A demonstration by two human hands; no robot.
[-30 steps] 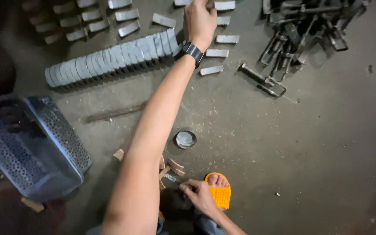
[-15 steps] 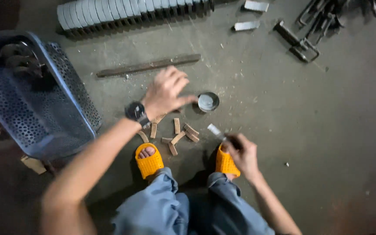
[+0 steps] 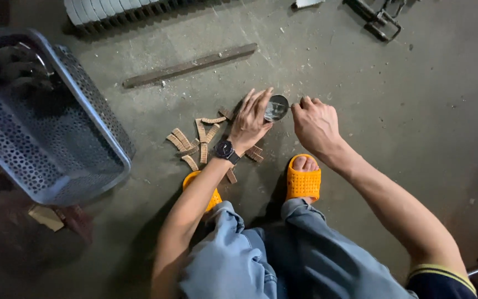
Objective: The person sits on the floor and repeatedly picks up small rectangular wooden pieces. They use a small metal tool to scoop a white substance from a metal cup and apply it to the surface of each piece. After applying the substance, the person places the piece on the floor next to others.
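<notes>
My left hand (image 3: 250,120), with a black watch on the wrist, lies flat with fingers apart, its fingertips touching the rim of a small round metal tin (image 3: 278,106) on the concrete floor. Just right of the tin is my right hand (image 3: 313,124), its fingers curled in; I cannot see anything inside them. Several small ridged brown pieces (image 3: 200,135) lie scattered on the floor left of and under my left hand. My feet in orange sandals (image 3: 304,180) stand just behind the hands.
A blue perforated plastic basket (image 3: 56,144) lies at the left. A rusty flat bar (image 3: 189,65) lies beyond the tin. A row of grey metal plates (image 3: 117,8) and a metal clamp (image 3: 374,19) sit at the top edge.
The view has dropped from the far plates to the floor by my feet. My left hand came back from the plates to the tin, and my right hand moved up beside it.
</notes>
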